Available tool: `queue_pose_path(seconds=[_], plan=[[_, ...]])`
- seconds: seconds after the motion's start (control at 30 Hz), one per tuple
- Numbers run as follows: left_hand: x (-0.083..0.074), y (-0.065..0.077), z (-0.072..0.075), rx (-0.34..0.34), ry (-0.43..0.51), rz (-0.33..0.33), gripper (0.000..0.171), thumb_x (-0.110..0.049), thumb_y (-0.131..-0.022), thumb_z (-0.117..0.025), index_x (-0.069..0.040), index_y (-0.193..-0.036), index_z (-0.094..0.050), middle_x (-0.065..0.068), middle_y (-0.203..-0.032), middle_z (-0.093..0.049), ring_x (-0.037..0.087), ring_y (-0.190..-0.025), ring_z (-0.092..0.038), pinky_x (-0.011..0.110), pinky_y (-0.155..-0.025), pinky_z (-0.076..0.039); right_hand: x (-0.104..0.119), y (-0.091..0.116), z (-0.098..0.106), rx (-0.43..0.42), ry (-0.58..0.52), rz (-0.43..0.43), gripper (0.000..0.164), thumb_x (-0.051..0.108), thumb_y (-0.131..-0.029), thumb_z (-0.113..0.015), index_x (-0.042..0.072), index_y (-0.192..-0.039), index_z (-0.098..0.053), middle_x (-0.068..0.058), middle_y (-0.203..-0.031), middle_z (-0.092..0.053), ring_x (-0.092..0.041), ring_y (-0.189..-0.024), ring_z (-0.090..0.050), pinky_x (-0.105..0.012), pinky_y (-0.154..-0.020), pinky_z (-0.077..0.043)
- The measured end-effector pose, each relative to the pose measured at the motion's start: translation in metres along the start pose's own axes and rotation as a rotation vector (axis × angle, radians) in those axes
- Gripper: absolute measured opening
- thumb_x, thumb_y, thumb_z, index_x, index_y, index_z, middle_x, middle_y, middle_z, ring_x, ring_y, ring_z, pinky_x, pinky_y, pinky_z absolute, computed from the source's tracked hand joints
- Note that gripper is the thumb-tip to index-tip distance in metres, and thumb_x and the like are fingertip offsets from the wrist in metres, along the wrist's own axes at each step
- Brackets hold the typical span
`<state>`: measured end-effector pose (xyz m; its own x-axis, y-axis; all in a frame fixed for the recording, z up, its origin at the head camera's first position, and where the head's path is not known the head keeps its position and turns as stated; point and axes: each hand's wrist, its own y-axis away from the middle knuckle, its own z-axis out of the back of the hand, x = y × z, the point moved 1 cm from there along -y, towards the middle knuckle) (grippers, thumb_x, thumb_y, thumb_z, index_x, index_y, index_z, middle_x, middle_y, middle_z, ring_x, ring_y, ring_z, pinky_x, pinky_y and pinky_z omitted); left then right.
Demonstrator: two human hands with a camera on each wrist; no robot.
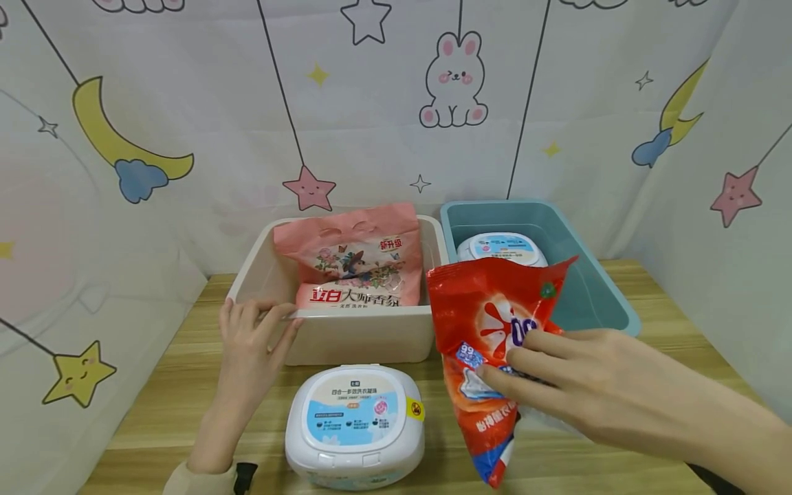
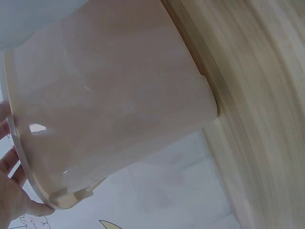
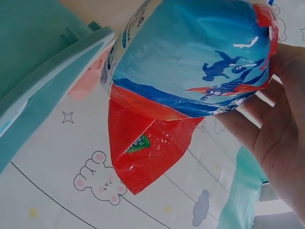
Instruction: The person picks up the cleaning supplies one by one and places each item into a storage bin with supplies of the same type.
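My left hand point(image 1: 250, 344) grips the near left rim of a cream plastic bin point(image 1: 365, 337). In the left wrist view its fingers point(image 2: 5, 160) curl over that rim, with the thumb spread along it. Inside the bin stands a pink laundry powder bag point(image 1: 405, 268) with handle cutouts. On the right, my right hand point(image 1: 575, 378) holds a red laundry detergent bag point(image 1: 458, 302), tilted, in front of a teal bin point(image 1: 597, 295). The bag's blue side point(image 3: 190, 62) faces the right wrist camera, and the fingers lie across its printed front in the head view.
A white lidded tub of laundry pods point(image 1: 353, 412) stands on the wooden table point(image 1: 167, 412) before the cream bin. Another white tub point(image 1: 504, 247) sits inside the teal bin, partly hidden by the red bag. A printed cloth point(image 1: 371, 103) hangs behind and at both sides.
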<state>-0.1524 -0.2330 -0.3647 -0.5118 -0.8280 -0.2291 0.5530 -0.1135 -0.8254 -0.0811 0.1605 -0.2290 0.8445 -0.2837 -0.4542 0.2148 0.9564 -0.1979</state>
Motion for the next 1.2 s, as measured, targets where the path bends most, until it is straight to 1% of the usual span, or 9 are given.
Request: queue_pose_path(seconds=[0.07, 0.3, 0.5, 0.7, 1.0, 1.2], plan=[[0.0, 0.0, 0.0, -0.006, 0.002, -0.003, 0.03, -0.001, -0.07, -0.082, -0.007, -0.096, -0.069, 0.014, -0.094, -0.058, 0.036, -0.097, -0.05, 0.072, -0.106, -0.017, -0.001, -0.001, 0.0, 0.002, -0.001, -0.004, 0.084, 0.036, -0.062, -0.089, 0.021, -0.136, -0.052, 0.006, -0.114, -0.066, -0.014, -0.098, -0.063, -0.026, -0.068, -0.057], [0.001, 0.001, 0.0, -0.019, 0.008, -0.012, 0.031, 0.0, -0.068, -0.082, -0.007, -0.096, -0.069, 0.014, -0.094, -0.058, 0.035, -0.096, -0.05, 0.071, -0.105, -0.018, -0.007, -0.007, -0.001, -0.014, -0.023, -0.002, 0.082, 0.037, -0.062, -0.089, 0.021, -0.134, -0.054, 0.005, -0.114, -0.068, -0.014, -0.096, -0.065, -0.026, -0.068, -0.058], [0.0, 0.001, 0.0, -0.012, 0.014, -0.004, 0.032, 0.0, -0.068, -0.082, -0.007, -0.096, -0.069, 0.014, -0.095, -0.058, 0.035, -0.096, -0.05, 0.071, -0.106, -0.017, -0.012, -0.013, -0.002, -0.046, -0.017, 0.011, 0.078, 0.035, -0.062, -0.089, 0.019, -0.132, -0.056, 0.004, -0.11, -0.069, -0.014, -0.093, -0.065, -0.026, -0.067, -0.058], [0.0, 0.0, 0.0, -0.014, 0.013, -0.012, 0.03, 0.0, -0.069, -0.082, -0.006, -0.096, -0.069, 0.014, -0.095, -0.058, 0.035, -0.095, -0.05, 0.071, -0.105, -0.018, -0.015, -0.019, -0.004, -0.089, -0.012, 0.02, 0.077, 0.033, -0.061, -0.09, 0.018, -0.13, -0.058, 0.004, -0.104, -0.068, -0.014, -0.09, -0.062, -0.025, -0.066, -0.057], [0.001, 0.0, -0.001, -0.011, 0.009, -0.011, 0.029, 0.0, -0.07, -0.081, -0.005, -0.096, -0.069, 0.014, -0.095, -0.058, 0.035, -0.096, -0.05, 0.071, -0.106, -0.018, -0.022, -0.026, -0.003, -0.107, 0.001, 0.02, 0.074, 0.029, -0.064, -0.088, 0.02, -0.131, -0.058, 0.003, -0.107, -0.067, -0.015, -0.091, -0.061, -0.026, -0.065, -0.056], [0.0, 0.0, -0.001, -0.016, 0.016, -0.007, 0.029, 0.001, -0.069, -0.082, -0.005, -0.095, -0.069, 0.014, -0.095, -0.058, 0.035, -0.096, -0.05, 0.071, -0.106, -0.017, -0.027, -0.03, -0.002, -0.125, -0.001, 0.016, 0.073, 0.026, -0.062, -0.09, 0.017, -0.127, -0.059, 0.003, -0.102, -0.067, -0.015, -0.089, -0.06, -0.026, -0.066, -0.056]])
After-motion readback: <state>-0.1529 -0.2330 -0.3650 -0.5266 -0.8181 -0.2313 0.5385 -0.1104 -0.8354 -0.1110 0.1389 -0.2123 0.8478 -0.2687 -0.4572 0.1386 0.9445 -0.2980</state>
